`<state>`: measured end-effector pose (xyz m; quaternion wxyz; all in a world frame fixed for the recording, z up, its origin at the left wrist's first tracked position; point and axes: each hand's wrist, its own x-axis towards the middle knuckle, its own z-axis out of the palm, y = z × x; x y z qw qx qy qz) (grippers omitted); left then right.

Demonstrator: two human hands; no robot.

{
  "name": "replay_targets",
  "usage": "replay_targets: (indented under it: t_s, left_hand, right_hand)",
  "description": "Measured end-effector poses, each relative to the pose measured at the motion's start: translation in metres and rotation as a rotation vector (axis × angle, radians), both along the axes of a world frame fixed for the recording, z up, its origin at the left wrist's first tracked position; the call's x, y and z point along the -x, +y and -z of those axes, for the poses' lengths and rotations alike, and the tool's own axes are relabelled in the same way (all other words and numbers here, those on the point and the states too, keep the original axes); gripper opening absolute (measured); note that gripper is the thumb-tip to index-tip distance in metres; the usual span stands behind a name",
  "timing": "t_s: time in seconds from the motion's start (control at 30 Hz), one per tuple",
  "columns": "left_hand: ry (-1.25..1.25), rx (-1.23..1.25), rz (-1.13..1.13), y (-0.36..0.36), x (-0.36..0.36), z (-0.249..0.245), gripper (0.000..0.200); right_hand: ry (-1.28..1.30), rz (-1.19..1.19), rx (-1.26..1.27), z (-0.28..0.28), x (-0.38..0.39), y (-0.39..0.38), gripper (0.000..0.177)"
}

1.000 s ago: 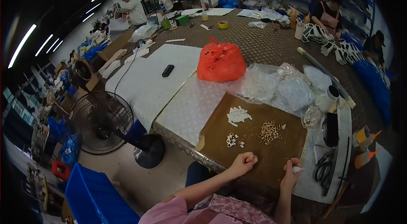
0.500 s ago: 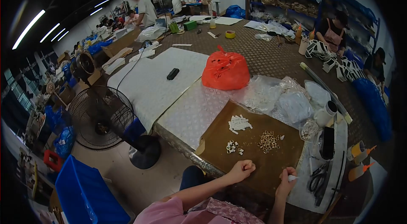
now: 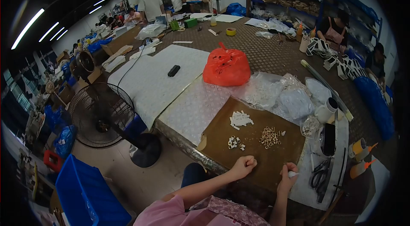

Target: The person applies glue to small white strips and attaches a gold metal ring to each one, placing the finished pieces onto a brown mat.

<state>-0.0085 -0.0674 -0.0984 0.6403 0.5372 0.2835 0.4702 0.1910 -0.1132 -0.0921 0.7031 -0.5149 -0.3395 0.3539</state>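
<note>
My left hand (image 3: 242, 167) is closed over the near part of a brown mat (image 3: 218, 140), thumb and fingers pressed together. Whatever it pinches is too small or hidden to name. At the mat's right edge, my right hand (image 3: 288, 178) is wrapped round a small white piece with a narrow tip (image 3: 293, 174), probably a glue bottle. Beyond the hands lie a pile of gold-coloured rings (image 3: 270, 137), a smaller group of rings with white pieces (image 3: 234, 142), and a stack of white strips (image 3: 241, 118).
Black scissors (image 3: 319, 177), a white jar (image 3: 326, 110) and orange-tipped bottles (image 3: 362, 168) stand or lie at the right. Behind the mat are clear plastic bags (image 3: 294, 102) and a red bag (image 3: 226, 66). A fan (image 3: 101, 117) and blue bin (image 3: 87, 196) are left. Co-workers sit farther off.
The view has shifted slightly, so the table appears a little higher. Both hands stay closed in nearly the same places. In the background, the standing person has turned the head.
</note>
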Motion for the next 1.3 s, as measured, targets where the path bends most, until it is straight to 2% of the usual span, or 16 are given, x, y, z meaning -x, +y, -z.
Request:
replay_targets:
  t_s: [0.1,0.17,0.2,0.27,0.3,0.33,0.4,0.5,0.6,0.7,0.83,0.93,1.03,1.1,1.2,1.3]
  left_hand:
    - [0.044,0.054,-0.04,-0.001,0.003,0.0,0.032]
    - [0.166,-0.14,-0.243,0.004,0.007,0.0,0.022]
    - [0.272,-0.194,-0.355,0.008,0.013,-0.012,0.01]
    - [0.664,-0.179,-0.491,0.016,0.033,-0.042,0.006]
    - [0.679,-0.269,-0.589,0.022,0.039,-0.048,0.008]
    - [0.778,-0.509,-0.658,0.036,0.052,-0.032,0.009]
    - [0.864,-0.459,-0.601,0.042,0.064,-0.037,0.008]
    - [0.933,-0.689,-0.598,0.053,0.071,-0.036,0.007]
    - [0.881,-0.721,-0.573,0.077,0.071,-0.039,0.007]
    - [0.965,-0.771,-0.617,0.116,0.067,-0.032,0.008]
    - [1.055,-0.737,-0.632,0.146,0.066,-0.013,0.009]
    - [1.108,-0.668,-0.604,0.148,0.065,-0.014,0.008]
    - [1.081,-0.708,-0.607,0.137,0.058,-0.02,0.01]
    - [1.001,-0.557,-0.361,0.111,0.037,-0.036,0.011]
    - [0.782,-0.783,-0.123,0.055,-0.006,-0.049,0.009]
    - [0.691,-0.988,-0.008,0.02,-0.035,-0.047,0.01]
  right_hand:
    - [-0.059,-0.018,0.067,0.0,0.001,-0.002,0.012]
    - [-0.037,-0.035,0.073,0.0,0.002,-0.003,0.009]
    - [-0.05,-0.037,0.078,0.004,0.001,-0.004,0.009]
    - [-0.06,-0.04,0.065,0.011,-0.001,-0.004,0.009]
    - [-0.06,-0.042,0.047,0.012,-0.002,-0.004,0.009]
    - [-0.054,-0.041,0.042,0.012,-0.002,-0.004,0.009]
    - [-0.047,-0.041,0.033,0.006,0.0,-0.003,0.007]
    - [-0.027,-0.053,0.037,0.0,0.0,-0.002,0.006]
    - [-0.021,-0.056,0.023,-0.007,0.003,-0.004,0.007]
    - [-0.002,-0.046,0.035,-0.007,0.0,-0.005,0.008]
    - [0.002,-0.015,0.029,-0.001,-0.001,-0.005,0.008]
    - [0.056,-0.024,-0.025,0.011,-0.006,-0.002,0.01]
    - [0.09,-0.066,-0.013,0.004,-0.002,-0.001,0.016]
    - [0.049,-0.117,0.014,0.001,0.001,-0.002,0.018]
    - [-0.023,-0.261,0.002,-0.01,0.008,-0.005,0.02]
    - [-0.053,-0.257,-0.023,-0.011,0.009,-0.007,0.018]
